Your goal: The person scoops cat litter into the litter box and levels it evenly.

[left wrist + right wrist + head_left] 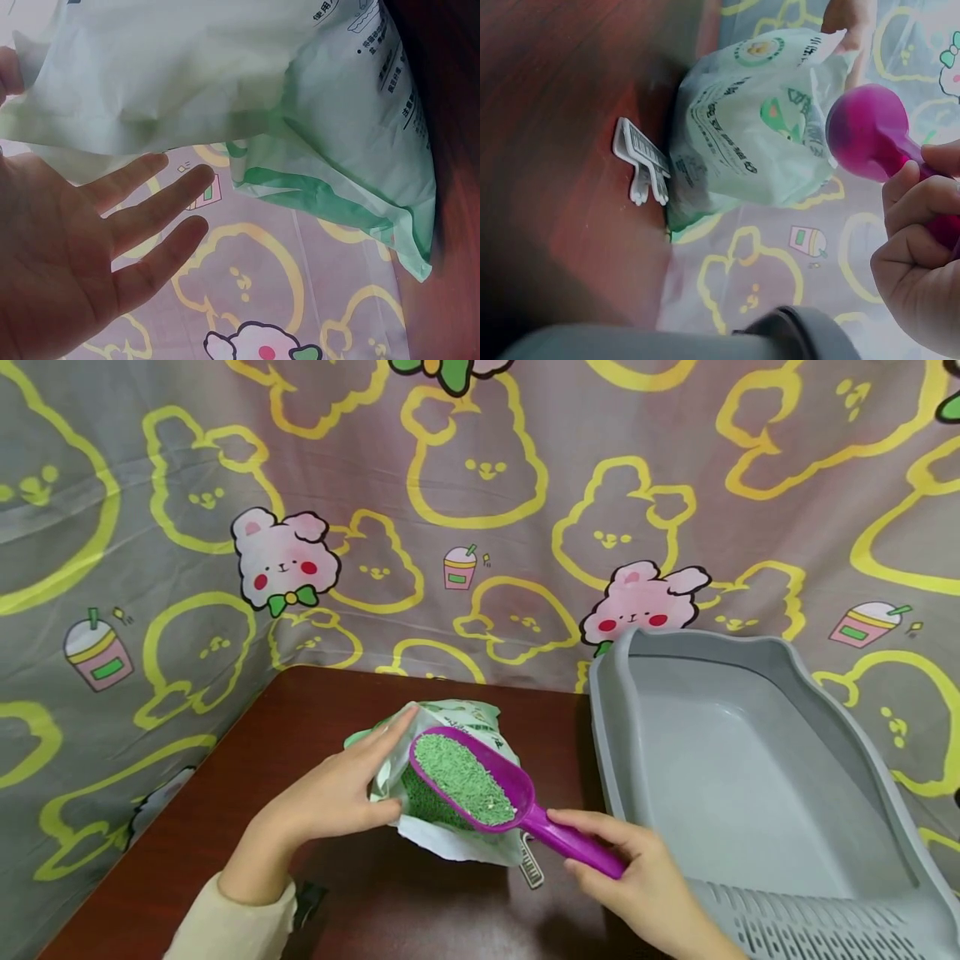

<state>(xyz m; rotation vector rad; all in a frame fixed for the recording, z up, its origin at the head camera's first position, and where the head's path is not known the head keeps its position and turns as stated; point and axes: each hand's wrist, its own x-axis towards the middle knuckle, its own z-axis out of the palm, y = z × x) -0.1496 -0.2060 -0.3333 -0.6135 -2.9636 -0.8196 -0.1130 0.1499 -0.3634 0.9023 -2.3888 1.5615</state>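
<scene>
In the head view my right hand (645,877) grips the handle of a purple scoop (573,842), heaped with green litter pellets (465,781). The scoop is tilted over the mouth of a white and green plastic bag (465,847), which holds more green pellets. My left hand (337,793) touches the bag's mouth on its left side, thumb and index finger spread along the rim. Its other fingers stretch out straight under the bag's edge in the left wrist view. From the right wrist, the scoop's rounded underside (866,131) shows beside the bag (735,142).
A large grey litter box (735,777) with a slotted front stands on the right. On the dark red-brown table (300,718), a white clip (641,154) lies by the bag. A small dark object (307,902) sits near the left sleeve. Patterned cloth (487,610) hangs behind.
</scene>
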